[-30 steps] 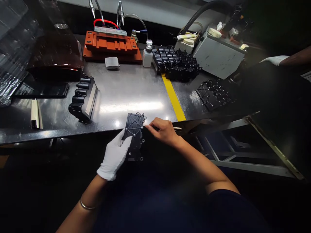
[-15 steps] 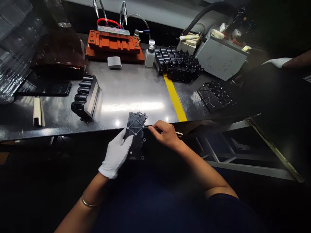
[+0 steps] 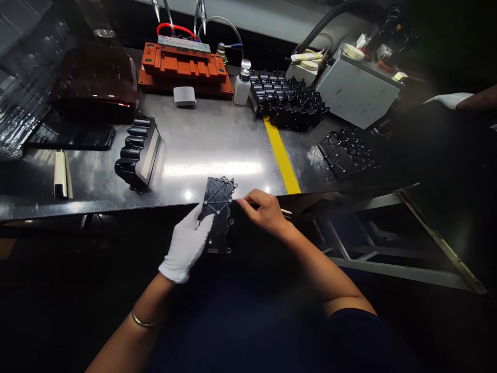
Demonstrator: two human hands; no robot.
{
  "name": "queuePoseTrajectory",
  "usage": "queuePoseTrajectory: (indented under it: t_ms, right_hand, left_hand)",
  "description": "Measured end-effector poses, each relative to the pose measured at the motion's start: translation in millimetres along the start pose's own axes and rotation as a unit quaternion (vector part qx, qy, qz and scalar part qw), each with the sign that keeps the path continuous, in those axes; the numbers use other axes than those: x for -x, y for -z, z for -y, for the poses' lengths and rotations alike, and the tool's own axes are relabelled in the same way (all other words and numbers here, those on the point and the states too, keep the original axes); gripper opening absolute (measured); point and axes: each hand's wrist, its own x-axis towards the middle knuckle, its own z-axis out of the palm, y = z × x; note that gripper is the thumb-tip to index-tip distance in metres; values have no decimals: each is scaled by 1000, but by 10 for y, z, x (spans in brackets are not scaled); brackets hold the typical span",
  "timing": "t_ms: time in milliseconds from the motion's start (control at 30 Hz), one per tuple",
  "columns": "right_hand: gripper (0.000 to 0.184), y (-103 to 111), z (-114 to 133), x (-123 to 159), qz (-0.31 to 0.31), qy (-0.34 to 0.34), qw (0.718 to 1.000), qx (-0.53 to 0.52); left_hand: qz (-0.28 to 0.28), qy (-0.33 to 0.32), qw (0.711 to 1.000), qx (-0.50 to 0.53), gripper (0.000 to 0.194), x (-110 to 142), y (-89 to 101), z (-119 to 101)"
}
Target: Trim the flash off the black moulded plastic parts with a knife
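My left hand [image 3: 187, 243], in a white glove, grips a black plastic housing [image 3: 218, 196] with cross-shaped ribs and small round bosses, held up at the bench's front edge. The thumb lies across its face. Bare, my right hand [image 3: 264, 211] is closed in a pinch at the housing's right edge. A slim pale-handled tool [image 3: 286, 213] sticks out behind that hand. Its working end is too small to make out, and the fingers cover its middle.
On the metal bench stand a ribbed black part [image 3: 137, 150], an orange fixture [image 3: 184, 67], a pump bottle [image 3: 242, 85] and stacked black parts [image 3: 287, 98]. A yellow stripe [image 3: 282, 155] crosses the bench. Another person's gloved hand [image 3: 450, 99] shows at right.
My right hand has shifted slightly at the housing's edge, and less of the tool shows at either end. The left hand keeps its hold. The whole view has shifted slightly.
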Motion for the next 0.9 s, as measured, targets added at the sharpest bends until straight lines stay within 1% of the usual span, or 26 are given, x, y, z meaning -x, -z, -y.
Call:
queuePoseTrajectory:
  t_ms: [100,233,300,367,433,500,533,567,600,633,667,700,733,767,800,833,867,900]
  right_hand:
    - [28,-6,42,48,-9,-12,1000,17]
    - [29,-65,127,104,-13,-30,998,46]
    - [28,-89,160,109,-1,-31,999,37]
    - [28,-73,168,86,13,-33,999,-9]
    - [28,-2,148,36,-5,-60,995,-75]
    - [27,106,109,-21,-38,-113,983,-141]
    - [28,159,90,-44,-35,-140,974,-173]
    - [32,205,74,-58,0,-162,964,-209]
    - [35,238,63,-62,68,-177,949,-251]
    - [37,255,58,-54,154,-190,924,-294]
    - [37,256,58,-37,234,-202,890,-336]
    - [37,244,62,-11,289,-217,855,-373]
    - [38,223,68,20,308,-235,827,-406]
    - [39,198,74,53,293,-256,813,-433]
    - [39,171,81,86,252,-274,809,-455]
    - [39,146,88,116,203,-287,808,-472]
    - [39,123,96,144,158,-296,807,-486]
    - [40,101,109,167,119,-300,806,-496]
  left_hand:
    - [-3,-5,1000,-15,59,7,3,-4]
    - [-1,-6,1000,-6,59,9,-15,2]
    - [-3,-7,1000,-1,58,0,-27,5]
    - [2,-8,1000,8,56,-7,-20,-11]
    - [31,0,999,17,55,5,31,-57]
    - [91,23,995,17,54,46,134,-130]
    - [126,34,991,11,53,75,202,-171]
    - [161,44,986,1,52,104,278,-212]
    - [194,51,979,-12,51,129,358,-249]
    - [226,63,972,-29,50,144,439,-279]
    - [247,80,965,-42,50,145,518,-301]
    - [248,96,963,-44,50,131,593,-311]
    - [224,105,969,-27,49,100,662,-309]
    - [175,100,979,16,47,58,722,-293]
    - [106,79,988,82,44,11,771,-262]
    - [35,49,986,155,41,-34,806,-216]
    - [-16,22,974,224,40,-68,823,-156]
    - [-38,8,960,279,40,-85,818,-85]
